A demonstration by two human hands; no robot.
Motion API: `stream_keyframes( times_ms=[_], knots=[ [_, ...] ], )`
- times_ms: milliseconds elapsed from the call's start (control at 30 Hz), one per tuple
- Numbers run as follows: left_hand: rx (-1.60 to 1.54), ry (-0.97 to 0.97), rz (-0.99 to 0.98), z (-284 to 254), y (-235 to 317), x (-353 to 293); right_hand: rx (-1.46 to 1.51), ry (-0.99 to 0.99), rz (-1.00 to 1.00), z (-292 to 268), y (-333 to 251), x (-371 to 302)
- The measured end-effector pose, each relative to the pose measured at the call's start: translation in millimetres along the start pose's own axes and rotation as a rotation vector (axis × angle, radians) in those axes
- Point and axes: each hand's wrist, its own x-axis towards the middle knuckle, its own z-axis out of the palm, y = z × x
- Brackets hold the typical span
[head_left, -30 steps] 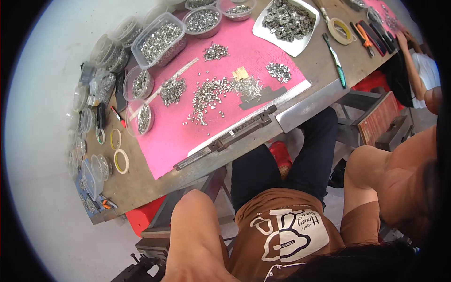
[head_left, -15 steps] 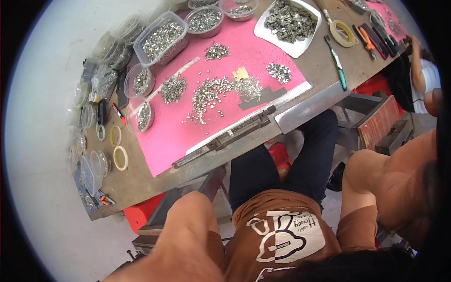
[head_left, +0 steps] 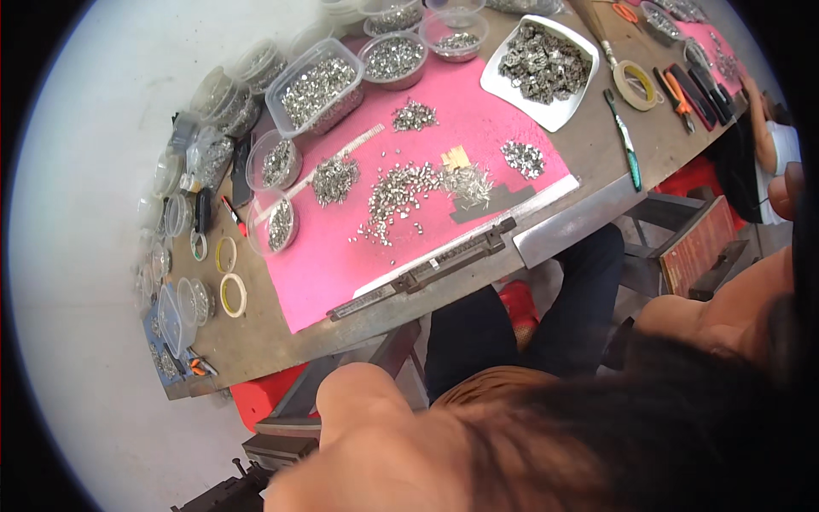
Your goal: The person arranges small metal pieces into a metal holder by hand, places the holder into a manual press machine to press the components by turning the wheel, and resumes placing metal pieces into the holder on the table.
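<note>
Both my arms are raised close to the camera, and neither hand can be made out. My bent left arm [head_left: 367, 410] rises at the lower middle, blurred toward the bottom edge. At the right edge, my right arm [head_left: 734, 299] is folded up. Dark hair [head_left: 631, 427] covers much of the lower right. Beyond my arms, a pink mat [head_left: 316, 282] bears loose piles of small silvery metal pieces [head_left: 397, 196]. Thin metal pins [head_left: 467, 185] lie beside a small tan piece [head_left: 455, 157]. A dark metal bar fixture [head_left: 426, 269] runs along the mat's near edge.
Clear tubs of metal parts [head_left: 316, 128] line the far side. A white dish [head_left: 496, 81] holds darker pieces. Tape rolls [head_left: 233, 295], a toothbrush [head_left: 624, 141] and orange-handled pliers [head_left: 680, 98] lie on the table. Another person [head_left: 772, 145] sits at far right.
The whole view has shifted, so the table sits slightly lower and farther right. Dark hair now hides most of my brown shirt. The metal piles look unchanged.
</note>
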Motion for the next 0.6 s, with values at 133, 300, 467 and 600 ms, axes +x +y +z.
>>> stream_keyframes(
  times_ms=[133, 300, 467, 600],
  knots=[
    [-0.056, -0.038, -0.078, 8.0, 16.2, 11.5, -0.033, 0.044, 0.001, 45.1, -36.3, 10.3],
    [-0.109, -0.062, -0.148, 4.3, 45.9, 42.2, -0.046, 0.073, -0.002, 96.5, -50.6, 37.7],
    [-0.124, -0.053, -0.134, -4.6, 12.9, 44.2, -0.061, 0.038, 0.02, 65.1, -57.8, 23.0],
    [-0.079, -0.11, -0.057, -8.4, 7.6, 52.9, -0.069, 0.032, 0.003, 53.7, -55.7, 22.4]
  ],
)
